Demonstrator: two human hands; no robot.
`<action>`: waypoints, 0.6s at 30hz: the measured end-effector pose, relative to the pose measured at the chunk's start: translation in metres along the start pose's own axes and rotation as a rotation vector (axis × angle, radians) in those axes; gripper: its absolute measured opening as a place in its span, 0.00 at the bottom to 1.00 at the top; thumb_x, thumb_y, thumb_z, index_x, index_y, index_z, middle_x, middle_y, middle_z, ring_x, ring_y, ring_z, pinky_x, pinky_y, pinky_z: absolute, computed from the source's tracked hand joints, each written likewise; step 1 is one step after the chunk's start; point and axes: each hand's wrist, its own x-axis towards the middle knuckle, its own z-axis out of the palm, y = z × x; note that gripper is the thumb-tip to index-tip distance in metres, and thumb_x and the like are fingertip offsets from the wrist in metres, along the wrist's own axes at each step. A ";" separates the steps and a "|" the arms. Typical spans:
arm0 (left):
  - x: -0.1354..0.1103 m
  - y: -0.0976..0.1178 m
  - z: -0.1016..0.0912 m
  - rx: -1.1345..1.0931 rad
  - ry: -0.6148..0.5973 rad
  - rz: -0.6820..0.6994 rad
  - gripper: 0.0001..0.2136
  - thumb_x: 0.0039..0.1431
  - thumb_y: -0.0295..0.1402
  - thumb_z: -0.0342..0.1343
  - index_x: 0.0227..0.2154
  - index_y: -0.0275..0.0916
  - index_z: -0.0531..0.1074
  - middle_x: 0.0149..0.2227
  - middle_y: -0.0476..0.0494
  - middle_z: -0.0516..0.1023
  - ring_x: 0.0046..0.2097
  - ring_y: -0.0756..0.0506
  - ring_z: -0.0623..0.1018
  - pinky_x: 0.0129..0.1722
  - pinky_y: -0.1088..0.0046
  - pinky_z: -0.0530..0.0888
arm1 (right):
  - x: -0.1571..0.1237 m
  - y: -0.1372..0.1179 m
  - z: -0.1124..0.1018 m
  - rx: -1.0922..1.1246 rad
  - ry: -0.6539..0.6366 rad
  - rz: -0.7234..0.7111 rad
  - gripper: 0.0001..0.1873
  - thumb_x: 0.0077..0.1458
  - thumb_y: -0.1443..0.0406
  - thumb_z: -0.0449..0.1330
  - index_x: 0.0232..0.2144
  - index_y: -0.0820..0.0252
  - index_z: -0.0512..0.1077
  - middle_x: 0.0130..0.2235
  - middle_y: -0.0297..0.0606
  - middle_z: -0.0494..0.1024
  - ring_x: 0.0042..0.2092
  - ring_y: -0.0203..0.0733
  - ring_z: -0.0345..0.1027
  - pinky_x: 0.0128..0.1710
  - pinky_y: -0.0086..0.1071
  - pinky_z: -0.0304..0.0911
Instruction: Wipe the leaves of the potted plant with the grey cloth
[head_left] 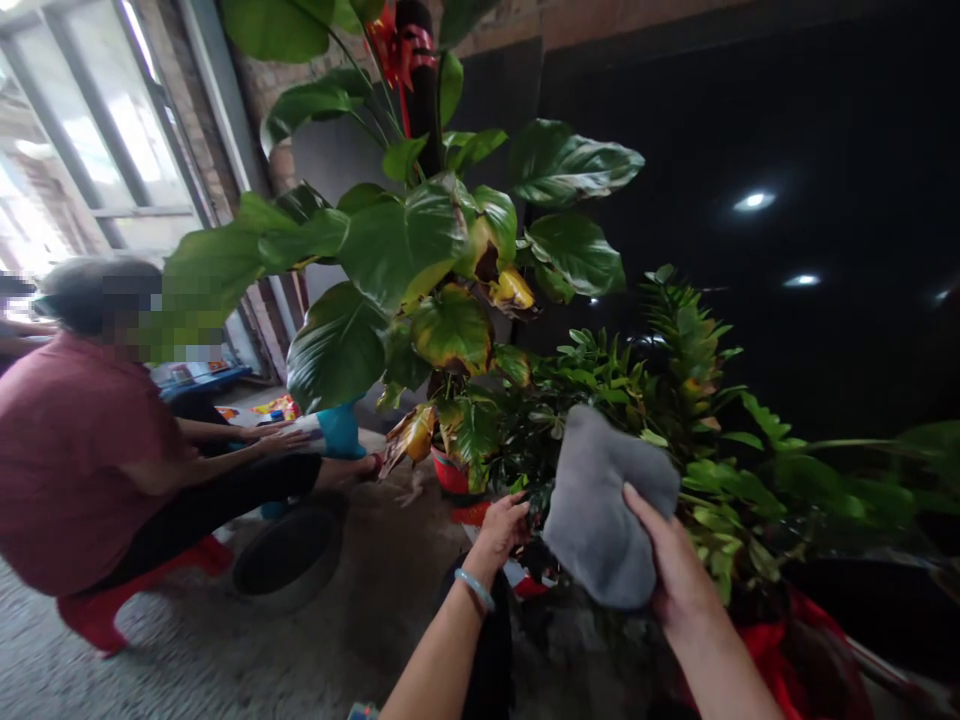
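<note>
Right hand (675, 568) partly hidden behind gray cloth (604, 505); whether left hand (499, 532) touches leaves (531, 450), unclear.

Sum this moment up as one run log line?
left hand: by low foliage, contact unclear | right hand: holds grey cloth | nearby: seated person, dark basin

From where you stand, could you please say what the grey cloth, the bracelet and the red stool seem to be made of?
The grey cloth in the right hand: probably matt microfibre or similar, judging by its soft folds.
The bracelet: perhaps jade, glass or plastic; pale blue-green, smooth-looking.
The red stool: likely plastic; smooth, evenly coloured and rounded.
</note>
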 end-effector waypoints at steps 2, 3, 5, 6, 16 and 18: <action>0.000 -0.001 -0.001 0.011 0.015 -0.030 0.18 0.40 0.30 0.67 0.37 0.36 0.73 0.18 0.53 0.72 0.20 0.50 0.69 0.23 0.74 0.65 | 0.018 -0.012 0.008 0.034 0.068 0.002 0.16 0.31 0.62 0.71 0.28 0.57 0.77 0.29 0.38 0.83 0.47 0.55 0.76 0.48 0.45 0.70; 0.000 -0.002 -0.001 0.018 0.015 -0.039 0.17 0.41 0.30 0.67 0.37 0.36 0.73 0.18 0.53 0.72 0.20 0.51 0.69 0.23 0.74 0.65 | 0.024 -0.008 0.007 0.038 0.091 0.065 0.13 0.30 0.63 0.70 0.25 0.56 0.76 0.26 0.38 0.82 0.46 0.55 0.76 0.48 0.46 0.70; -0.001 -0.002 -0.002 0.026 0.016 -0.038 0.15 0.40 0.30 0.68 0.33 0.36 0.73 0.16 0.55 0.70 0.19 0.52 0.67 0.22 0.75 0.64 | 0.023 0.014 -0.003 0.013 0.097 0.251 0.11 0.29 0.63 0.70 0.20 0.55 0.74 0.22 0.39 0.80 0.44 0.58 0.77 0.46 0.49 0.71; -0.001 -0.002 -0.003 0.027 0.012 -0.036 0.14 0.39 0.31 0.69 0.30 0.36 0.72 0.15 0.56 0.68 0.19 0.52 0.67 0.22 0.75 0.64 | 0.016 0.029 -0.011 -0.012 0.085 0.340 0.11 0.28 0.63 0.70 0.20 0.55 0.73 0.22 0.40 0.80 0.44 0.59 0.77 0.46 0.50 0.71; -0.005 0.000 0.000 0.037 -0.002 -0.037 0.14 0.35 0.32 0.69 0.24 0.38 0.68 0.17 0.54 0.70 0.18 0.52 0.67 0.22 0.74 0.64 | 0.005 -0.015 0.004 0.027 0.118 0.002 0.18 0.33 0.62 0.70 0.32 0.57 0.78 0.32 0.37 0.84 0.44 0.53 0.77 0.46 0.43 0.71; -0.006 0.000 -0.001 0.053 -0.011 -0.033 0.15 0.36 0.34 0.69 0.24 0.38 0.68 0.16 0.54 0.69 0.18 0.51 0.67 0.21 0.74 0.63 | 0.023 -0.013 0.004 0.057 0.145 0.010 0.13 0.34 0.63 0.69 0.29 0.56 0.77 0.28 0.35 0.83 0.42 0.52 0.78 0.45 0.44 0.72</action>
